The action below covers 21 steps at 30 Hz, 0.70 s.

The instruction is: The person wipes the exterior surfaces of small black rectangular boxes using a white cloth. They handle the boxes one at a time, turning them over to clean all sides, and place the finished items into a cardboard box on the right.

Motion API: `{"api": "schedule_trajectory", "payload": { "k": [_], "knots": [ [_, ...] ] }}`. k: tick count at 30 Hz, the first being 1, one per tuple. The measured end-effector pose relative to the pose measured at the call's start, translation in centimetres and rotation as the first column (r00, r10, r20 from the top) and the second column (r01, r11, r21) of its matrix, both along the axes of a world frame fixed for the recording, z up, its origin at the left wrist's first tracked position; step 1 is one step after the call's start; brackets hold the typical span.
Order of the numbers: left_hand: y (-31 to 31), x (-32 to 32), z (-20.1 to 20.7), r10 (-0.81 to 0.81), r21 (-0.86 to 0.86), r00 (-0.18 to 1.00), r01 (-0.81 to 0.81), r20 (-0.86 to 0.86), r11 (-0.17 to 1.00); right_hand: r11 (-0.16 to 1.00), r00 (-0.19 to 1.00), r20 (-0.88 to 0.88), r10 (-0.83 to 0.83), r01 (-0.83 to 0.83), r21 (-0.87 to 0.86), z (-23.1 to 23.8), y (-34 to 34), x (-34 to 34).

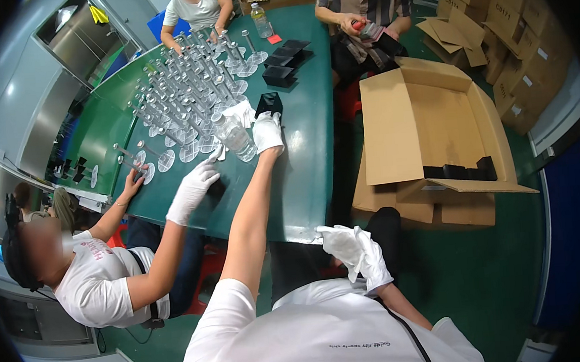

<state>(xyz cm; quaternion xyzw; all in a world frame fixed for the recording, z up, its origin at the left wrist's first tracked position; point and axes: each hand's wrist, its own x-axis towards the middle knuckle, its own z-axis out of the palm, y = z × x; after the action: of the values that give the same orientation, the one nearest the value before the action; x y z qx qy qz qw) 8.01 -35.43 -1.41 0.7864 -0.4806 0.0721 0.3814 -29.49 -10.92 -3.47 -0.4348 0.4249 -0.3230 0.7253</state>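
Note:
My left hand [268, 133], in a white glove, reaches out over the green table [305, 200]. Its fingers are closed on the near end of a black slotted holder [269, 103]. Beside that hand, a clear plastic bottle [234, 136] stands tilted in view, with a white cloth or tissue [239, 110] behind it. My right hand [352, 250], also gloved in white, is at the table's near corner with fingers stretched out and nothing visible in it. Several more black holders [282, 64] lie farther along the table.
Many metal posts on round clear bases [186, 97] crowd the table's left half. A co-worker [108, 274] sits at left, one gloved hand near the bottle. Two people work across the table. An open cardboard box [447, 123] with black pieces stands at right; stacked cartons [521, 23] rise behind.

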Motion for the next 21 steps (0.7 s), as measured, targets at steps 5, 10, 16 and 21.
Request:
{"api": "schedule_trajectory", "payload": {
  "k": [5,10,16,21],
  "knots": [
    [5.2,-4.7,3.6,-0.263,-0.272,0.114,-0.072,-0.958,0.96,0.98,0.978,0.057,-0.2,0.198,0.038,2.1,-4.3,-1.6],
    [15.5,-11.3,4.4,-0.229,-0.175,-0.498,-0.154,-0.837,0.973,0.835,0.942,0.1,-0.319,0.329,-0.441,9.5,-11.2,1.3],
    [20.2,-12.7,1.5,-0.255,-0.105,-0.691,-0.252,-0.676,0.962,0.315,0.88,-0.343,-0.328,-0.24,-0.918,6.3,-14.3,10.9],
    [21.3,-14.0,-0.1,-0.464,-0.465,-0.471,-0.122,-0.751,0.877,0.149,0.814,-0.447,-0.37,-0.423,-0.894,5.3,-12.4,14.1]
  ]
}}
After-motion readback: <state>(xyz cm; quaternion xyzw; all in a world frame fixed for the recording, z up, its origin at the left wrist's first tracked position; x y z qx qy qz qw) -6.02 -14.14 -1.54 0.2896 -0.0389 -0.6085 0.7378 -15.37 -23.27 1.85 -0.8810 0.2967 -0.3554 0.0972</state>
